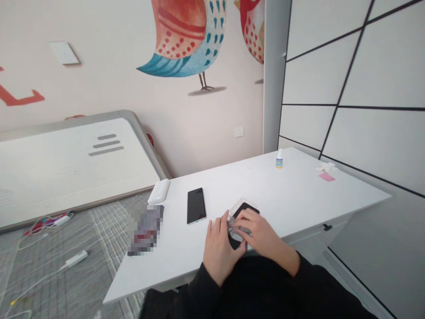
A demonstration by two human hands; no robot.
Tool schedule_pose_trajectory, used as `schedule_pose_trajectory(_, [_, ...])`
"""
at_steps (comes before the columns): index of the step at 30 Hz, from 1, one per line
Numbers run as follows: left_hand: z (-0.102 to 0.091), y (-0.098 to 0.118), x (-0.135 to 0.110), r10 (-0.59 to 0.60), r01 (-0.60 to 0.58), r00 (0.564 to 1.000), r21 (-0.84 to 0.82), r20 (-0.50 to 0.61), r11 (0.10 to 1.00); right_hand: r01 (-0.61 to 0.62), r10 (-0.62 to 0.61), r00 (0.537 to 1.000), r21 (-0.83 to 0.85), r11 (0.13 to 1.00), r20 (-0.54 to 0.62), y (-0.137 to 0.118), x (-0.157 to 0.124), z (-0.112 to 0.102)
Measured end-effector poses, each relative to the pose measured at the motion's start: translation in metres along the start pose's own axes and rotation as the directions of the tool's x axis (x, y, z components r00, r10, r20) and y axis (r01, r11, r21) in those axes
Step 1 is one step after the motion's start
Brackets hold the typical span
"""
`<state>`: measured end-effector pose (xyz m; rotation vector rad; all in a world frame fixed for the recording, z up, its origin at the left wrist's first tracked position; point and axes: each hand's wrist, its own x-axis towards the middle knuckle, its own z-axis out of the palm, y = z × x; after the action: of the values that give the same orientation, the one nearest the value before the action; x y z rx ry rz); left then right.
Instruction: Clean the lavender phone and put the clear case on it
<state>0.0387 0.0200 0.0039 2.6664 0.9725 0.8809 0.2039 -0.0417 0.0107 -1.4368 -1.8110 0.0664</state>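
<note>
Near the table's front edge, a flat black phone-like object (248, 206) lies between my hands, largely covered by them. A clear plastic piece (239, 203) shows along its upper left edge. My left hand (220, 243) curls around the left side of the black object, with fingers at its top and the thumb low. My right hand (260, 231) reaches over from the right, fingertips pinched above the middle of it. Something greyish shows by those fingertips, too hidden to name. To the left lies a black smartphone (196, 205), screen up, apart from both hands.
On the white table (252, 177) are a white case (159, 191), a blurred packet (146, 231), a small bottle (279, 158), a pink slip (327, 177) and crumpled white tissue (327, 167). Cables and a white adapter (77, 258) lie on the floor at left. Cabinet panels (375, 146) border the right.
</note>
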Motion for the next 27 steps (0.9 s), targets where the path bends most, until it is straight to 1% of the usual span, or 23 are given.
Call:
schedule_pose_trajectory(2, [-0.002, 0.000, 0.001, -0.012, 0.012, 1.000, -0.016, 0.008, 1.000, 0.064, -0.063, 0.995, -0.014, 0.998, 0.081, 0.000, 0.005, -0.002])
schedule_pose_trajectory(3, [-0.003, 0.000, 0.001, -0.033, 0.034, 0.999, -0.044, 0.020, 0.998, 0.061, -0.056, 0.995, -0.045, 0.997, 0.087, 0.004, 0.008, -0.005])
schedule_pose_trajectory(4, [-0.004, 0.000, 0.001, -0.060, 0.063, 0.998, -0.077, 0.034, 0.995, 0.029, -0.024, 0.998, -0.086, 0.996, 0.064, 0.011, 0.011, -0.009])
schedule_pose_trajectory(6, [-0.005, 0.001, 0.001, -0.115, 0.122, 0.992, -0.130, 0.056, 0.984, -0.068, 0.065, 0.998, -0.153, 0.986, -0.020, 0.023, 0.017, -0.017])
schedule_pose_trajectory(7, [-0.005, 0.001, 0.001, -0.132, 0.140, 0.989, -0.146, 0.066, 0.979, -0.091, 0.085, 0.995, -0.164, 0.982, -0.042, 0.026, 0.019, -0.018])
schedule_pose_trajectory(8, [-0.005, 0.001, 0.001, -0.142, 0.151, 0.987, -0.156, 0.069, 0.976, -0.087, 0.082, 0.996, -0.165, 0.982, -0.037, 0.026, 0.019, -0.018])
schedule_pose_trajectory(10, [-0.003, 0.001, 0.002, -0.149, 0.159, 0.987, -0.168, 0.066, 0.973, -0.009, 0.014, 0.999, -0.136, 0.991, 0.040, 0.020, 0.019, -0.014])
schedule_pose_trajectory(12, [-0.002, 0.000, 0.002, -0.150, 0.158, 0.987, -0.174, 0.055, 0.972, 0.079, -0.066, 0.989, -0.096, 0.992, 0.132, 0.014, 0.019, -0.009])
schedule_pose_trajectory(13, [-0.001, 0.000, 0.003, -0.153, 0.160, 0.987, -0.177, 0.053, 0.971, 0.093, -0.079, 0.986, -0.092, 0.991, 0.150, 0.014, 0.020, -0.008])
schedule_pose_trajectory(15, [-0.001, -0.001, 0.003, -0.168, 0.176, 0.984, -0.181, 0.062, 0.968, 0.056, -0.040, 0.992, -0.130, 0.990, 0.121, 0.021, 0.026, -0.010])
schedule_pose_trajectory(18, [-0.003, -0.002, 0.004, -0.191, 0.202, 0.979, -0.185, 0.071, 0.962, -0.040, 0.046, 0.999, -0.209, 0.977, 0.024, 0.038, 0.035, -0.013])
schedule_pose_trajectory(21, [-0.007, -0.004, 0.001, -0.189, 0.203, 0.979, -0.248, 0.081, 0.947, -0.068, 0.065, 0.998, -0.246, 0.967, -0.020, 0.048, 0.036, -0.010])
schedule_pose_trajectory(23, [-0.009, -0.005, -0.001, -0.185, 0.207, 0.978, -0.313, 0.098, 0.927, -0.086, 0.077, 0.996, -0.254, 0.963, -0.048, 0.047, 0.034, -0.006])
schedule_pose_trajectory(25, [-0.011, -0.007, -0.002, -0.190, 0.219, 0.975, -0.352, 0.118, 0.910, -0.095, 0.081, 0.995, -0.248, 0.964, -0.066, 0.040, 0.030, -0.002])
schedule_pose_trajectory(27, [-0.011, -0.010, -0.002, -0.201, 0.235, 0.971, -0.363, 0.130, 0.902, -0.057, 0.050, 0.998, -0.217, 0.974, -0.037, 0.028, 0.026, 0.003])
